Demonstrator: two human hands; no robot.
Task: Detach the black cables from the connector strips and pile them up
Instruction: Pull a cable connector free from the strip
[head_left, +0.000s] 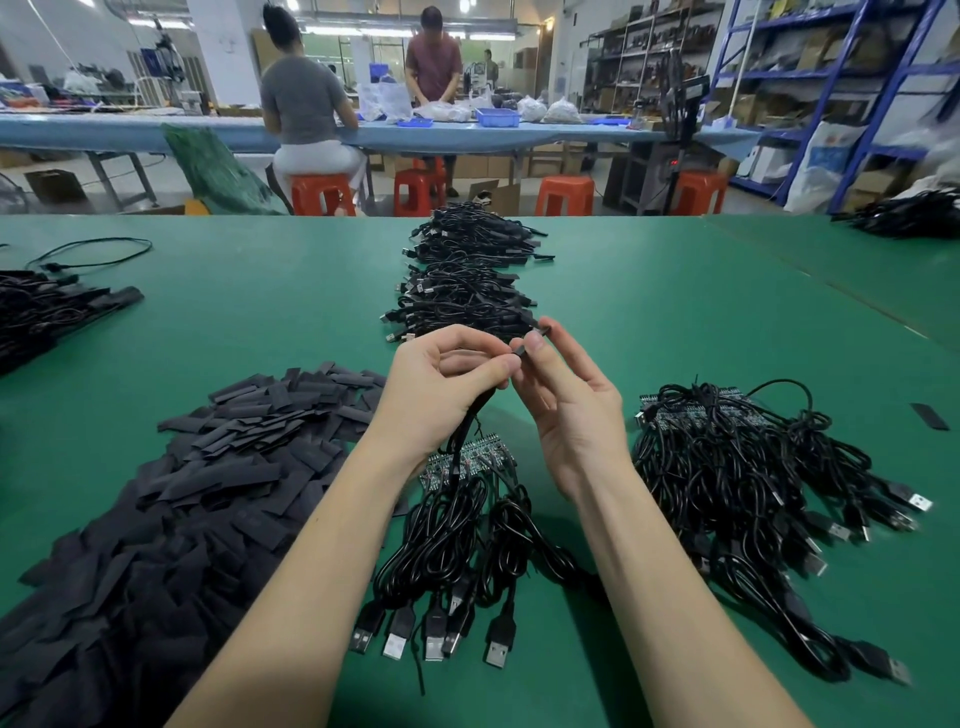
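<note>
Both hands raised over counter (649, 312): left hand (441, 395) gripped black cable (470, 415) rising from connector strip (465, 460), right hand (566, 410) pinched its end, probably for pulling free.

Across the top of the frame, a long blue-covered workbench (156, 132) is running left to right, orange plastic stools (565, 195) standing beneath it. Blue metal shelving (831, 78) is filling the upper right corner, and ceiling lights are glowing above.

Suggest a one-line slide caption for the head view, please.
Left hand and right hand pinch a black cable above the connector strip.
</note>
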